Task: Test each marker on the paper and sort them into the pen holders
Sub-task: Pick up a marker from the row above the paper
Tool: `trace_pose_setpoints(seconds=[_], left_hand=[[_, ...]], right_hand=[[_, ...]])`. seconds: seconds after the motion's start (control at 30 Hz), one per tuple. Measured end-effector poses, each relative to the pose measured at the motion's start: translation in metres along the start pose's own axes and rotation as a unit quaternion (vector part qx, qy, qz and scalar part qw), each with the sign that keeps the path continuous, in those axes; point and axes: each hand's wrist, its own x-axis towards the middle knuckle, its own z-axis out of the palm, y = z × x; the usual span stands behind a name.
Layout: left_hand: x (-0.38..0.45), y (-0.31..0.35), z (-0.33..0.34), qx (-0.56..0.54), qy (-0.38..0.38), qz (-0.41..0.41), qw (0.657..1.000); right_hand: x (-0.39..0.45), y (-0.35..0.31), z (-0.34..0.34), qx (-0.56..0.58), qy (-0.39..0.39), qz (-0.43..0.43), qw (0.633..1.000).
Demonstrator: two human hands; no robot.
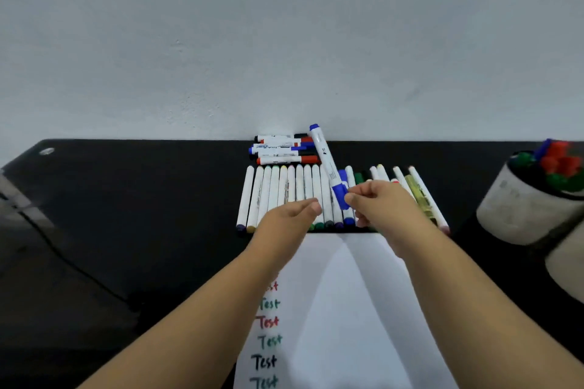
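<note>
The right hand [376,202] pinches a blue-capped whiteboard marker [328,164] by its cap end, between thumb and fingertips, so that the white barrel tilts up and away above the row of thin markers [284,193], its far blue end rising past the short stack of thicker markers [281,148] that lies just behind that row. The left hand [290,215] hovers over the near end of the same row, fingers loosely curled and holding nothing, its fingertips close to the blue cap but apart from it. By my reading, the step in hand is the start of one test cycle: a marker is picked and about to be uncapped, with the left hand coming in either to steady the barrel or to pull the cap. Next, the cap must come off and the tip must reach the paper [341,309], which lies in front of the row and already carries a column of "Test" words in several colours. After that it goes to a pen holder [521,205], to the right of the row, already holding coloured markers.
</note>
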Motion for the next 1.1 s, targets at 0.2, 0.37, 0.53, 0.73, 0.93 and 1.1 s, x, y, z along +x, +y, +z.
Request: trace_pose_setpoints(seconds=[0.2, 0.37, 0.53, 0.73, 0.93, 1.1], left_hand=[[-0.054, -0.011, 0.022, -0.139, 0.0, -0.019, 0.99], [-0.083, -0.02, 0.025, -0.159, 0.028, -0.028, 0.986], [-0.095, -0.031, 0.027, -0.154, 0.043, -0.028, 0.987], [-0.103, -0.039, 0.021, -0.133, 0.065, -0.016, 0.989], [-0.102, -0.044, 0.012, -0.071, 0.048, -0.01, 0.996], [-0.1, -0.05, 0.012, -0.055, 0.035, -0.013, 0.998]], right_hand=[[-0.059, 0.012, 0.011, 0.109, 0.011, 0.025, 0.994], [-0.093, 0.025, 0.017, 0.13, 0.024, 0.018, 0.991], [-0.111, 0.036, 0.025, 0.143, 0.029, 0.026, 0.989], [-0.111, 0.04, 0.027, 0.111, 0.011, 0.026, 0.993], [-0.102, 0.035, 0.028, 0.128, 0.014, 0.002, 0.992], [-0.098, 0.037, 0.033, 0.155, 0.009, 0.024, 0.988]])
